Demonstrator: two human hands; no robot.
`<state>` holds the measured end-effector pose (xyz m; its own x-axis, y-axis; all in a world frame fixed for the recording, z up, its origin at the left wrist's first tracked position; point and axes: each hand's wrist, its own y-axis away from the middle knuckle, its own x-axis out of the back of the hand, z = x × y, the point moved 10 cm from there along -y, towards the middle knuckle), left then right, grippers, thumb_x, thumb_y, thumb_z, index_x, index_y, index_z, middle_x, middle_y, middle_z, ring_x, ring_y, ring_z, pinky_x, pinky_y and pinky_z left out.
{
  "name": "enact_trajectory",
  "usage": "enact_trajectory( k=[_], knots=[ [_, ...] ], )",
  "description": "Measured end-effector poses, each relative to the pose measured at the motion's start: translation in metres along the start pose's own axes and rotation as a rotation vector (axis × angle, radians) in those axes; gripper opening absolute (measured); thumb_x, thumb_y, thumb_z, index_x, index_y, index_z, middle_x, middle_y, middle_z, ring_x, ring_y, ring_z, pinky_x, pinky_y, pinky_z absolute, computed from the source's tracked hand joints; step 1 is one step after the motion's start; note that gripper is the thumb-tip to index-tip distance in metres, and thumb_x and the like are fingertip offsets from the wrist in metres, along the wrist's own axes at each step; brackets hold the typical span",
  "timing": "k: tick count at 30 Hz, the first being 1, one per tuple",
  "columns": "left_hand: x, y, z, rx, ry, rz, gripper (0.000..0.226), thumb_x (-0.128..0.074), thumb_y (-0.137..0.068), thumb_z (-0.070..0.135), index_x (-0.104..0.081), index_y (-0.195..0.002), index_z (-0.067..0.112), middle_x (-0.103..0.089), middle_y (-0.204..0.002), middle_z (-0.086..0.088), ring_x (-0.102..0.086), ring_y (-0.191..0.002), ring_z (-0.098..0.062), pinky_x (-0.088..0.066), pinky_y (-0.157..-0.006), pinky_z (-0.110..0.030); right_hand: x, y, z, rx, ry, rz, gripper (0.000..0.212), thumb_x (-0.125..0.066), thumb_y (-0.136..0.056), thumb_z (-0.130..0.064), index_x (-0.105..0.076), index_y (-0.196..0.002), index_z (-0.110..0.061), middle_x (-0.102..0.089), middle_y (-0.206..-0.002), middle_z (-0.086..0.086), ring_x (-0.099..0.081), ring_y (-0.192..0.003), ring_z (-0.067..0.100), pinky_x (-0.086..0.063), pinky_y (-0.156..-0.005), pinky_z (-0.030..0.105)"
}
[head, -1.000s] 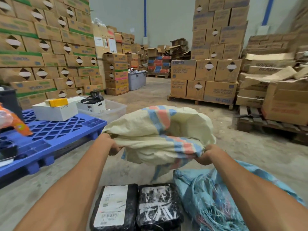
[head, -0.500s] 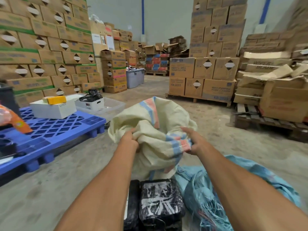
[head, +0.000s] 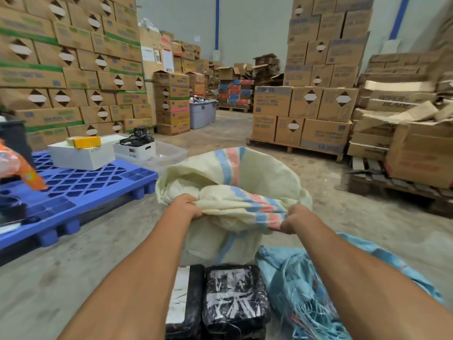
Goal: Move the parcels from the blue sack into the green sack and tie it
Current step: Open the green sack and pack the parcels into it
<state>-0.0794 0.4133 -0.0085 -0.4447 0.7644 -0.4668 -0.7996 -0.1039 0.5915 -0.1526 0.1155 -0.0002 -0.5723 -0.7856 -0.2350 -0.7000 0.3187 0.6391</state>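
Hands have pulled apart since half a second ago: then they sat close together bunching cloth, now the left hand (head: 186, 207) and right hand (head: 294, 219) are well apart, stretching the near rim between them. Each hand is curled tight on a fold of the green sack (head: 232, 173) (pale yellow-green weave, blue and pink stripes). It stands on the floor (head: 73, 278) straight ahead of the person, far rim raised and rounded, mouth partly gaping behind the held edge. Inside not visible.

The blue sack (head: 306, 285) lies slumped at lower right, partly under the right forearm, frayed threads at its mouth, just beside the right parcel (head: 235, 295). The left parcel (head: 183, 298), white label, lies touching it. Both are black-wrapped, on the floor, already out of the blue sack. Cannot tell if more remain inside.

Key relation: the parcels lie below the hands and closer to the body, between the forearms, long axes pointing away from the person toward the green sack's mouth. Each hand is nearer the parcel on its own side. Likely step is opening the mouth for loading. Tie not yet done. A blue pallet (head: 81, 192) sits at left, well apart.
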Motion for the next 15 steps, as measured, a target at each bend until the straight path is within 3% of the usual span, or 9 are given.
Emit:
enact_trajectory(
  k=[1, 3, 5, 7, 9, 10, 12, 13, 15],
  knots=[
    [0.006, 0.000, -0.001, 0.034, 0.142, 0.044, 0.013, -0.060, -0.083, -0.001, -0.058, -0.093, 0.007, -0.060, -0.120, -0.002, -0.057, -0.107, -0.027, -0.047, -0.100, -0.043, 0.008, -0.002, 0.007, -0.066, -0.131, 0.037, 0.030, -0.040, -0.104, -0.015, -0.059, -0.112, 0.006, -0.062, -0.103, 0.020, -0.061, -0.085, 0.033, -0.050, -0.099, 0.052],
    [0.009, 0.026, 0.003, 0.054, 0.200, 0.079, 0.029, -0.065, -0.074, 0.002, -0.061, -0.101, 0.010, -0.059, -0.123, -0.001, -0.057, -0.107, -0.027, -0.048, -0.098, -0.042, 0.016, -0.012, 0.024, -0.171, -0.247, 0.093, 0.036, -0.040, -0.101, -0.020, -0.061, -0.126, -0.004, -0.064, -0.110, 0.014, -0.062, -0.078, 0.032, -0.056, -0.083, 0.053],
    [0.005, 0.032, 0.002, 0.065, 0.286, 0.076, 0.037, -0.052, -0.090, 0.021, -0.057, -0.126, 0.011, -0.055, -0.136, -0.007, -0.055, -0.118, -0.030, -0.044, -0.104, -0.043, 0.007, -0.028, 0.031, -0.180, -0.243, 0.060, 0.039, -0.039, -0.099, -0.024, -0.062, -0.127, -0.010, -0.064, -0.107, 0.013, -0.062, -0.075, 0.031, -0.057, -0.062, 0.049],
    [0.003, 0.039, -0.001, 0.062, 0.336, 0.056, 0.046, -0.043, -0.092, 0.037, -0.056, -0.131, 0.016, -0.055, -0.136, -0.008, -0.053, -0.122, -0.030, -0.041, -0.108, -0.044, -0.008, -0.021, 0.043, -0.213, -0.208, 0.010, 0.037, -0.041, -0.098, -0.026, -0.064, -0.121, -0.009, -0.065, -0.101, 0.011, -0.062, -0.072, 0.028, -0.057, -0.052, 0.043],
    [-0.005, 0.042, 0.006, -0.032, 0.272, -0.021, 0.041, -0.050, -0.082, 0.036, -0.063, -0.116, 0.019, -0.063, -0.119, -0.006, -0.057, -0.111, -0.030, -0.043, -0.104, -0.043, -0.015, -0.009, 0.049, -0.213, -0.244, -0.025, 0.031, -0.043, -0.098, -0.025, -0.062, -0.105, -0.001, -0.060, -0.090, 0.017, -0.059, -0.072, 0.027, -0.054, -0.058, 0.042],
    [-0.013, 0.044, 0.010, -0.086, 0.257, -0.100, 0.037, -0.054, -0.079, 0.033, -0.065, -0.111, 0.018, -0.067, -0.110, -0.008, -0.060, -0.105, -0.030, -0.046, -0.099, -0.042, -0.017, -0.007, 0.047, -0.183, -0.263, -0.040, 0.030, -0.045, -0.098, -0.026, -0.060, -0.102, 0.001, -0.058, -0.089, 0.018, -0.061, -0.078, 0.029, -0.054, -0.067, 0.046],
    [-0.026, 0.057, 0.010, -0.134, 0.248, -0.195, 0.023, -0.057, -0.082, 0.025, -0.066, -0.100, 0.014, -0.072, -0.088, -0.011, -0.063, -0.094, -0.032, -0.051, -0.084, -0.038, -0.026, -0.006, 0.047, -0.149, -0.295, -0.118, 0.040, -0.050, -0.095, -0.035, -0.060, -0.113, 0.000, -0.063, -0.102, 0.023, -0.065, -0.101, 0.036, -0.054, -0.088, 0.052],
    [-0.034, 0.057, 0.007, -0.136, 0.234, -0.240, 0.022, -0.057, -0.087, 0.027, -0.065, -0.102, 0.014, -0.071, -0.086, -0.011, -0.063, -0.099, -0.033, -0.050, -0.083, -0.039, -0.037, 0.000, 0.046, -0.146, -0.316, -0.198, 0.050, -0.052, -0.093, -0.042, -0.058, -0.121, -0.001, -0.064, -0.112, 0.025, -0.063, -0.108, 0.040, -0.052, -0.092, 0.053],
    [-0.043, 0.056, -0.007, -0.161, 0.137, -0.248, 0.052, -0.064, -0.086, 0.047, -0.059, -0.125, 0.014, -0.065, -0.108, -0.008, -0.057, -0.118, -0.031, -0.048, -0.093, -0.043, -0.062, 0.010, 0.047, -0.177, -0.353, -0.372, 0.067, -0.055, -0.090, -0.054, -0.054, -0.129, 0.001, -0.062, -0.122, 0.029, -0.061, -0.110, 0.044, -0.049, -0.091, 0.056]
  ],
)
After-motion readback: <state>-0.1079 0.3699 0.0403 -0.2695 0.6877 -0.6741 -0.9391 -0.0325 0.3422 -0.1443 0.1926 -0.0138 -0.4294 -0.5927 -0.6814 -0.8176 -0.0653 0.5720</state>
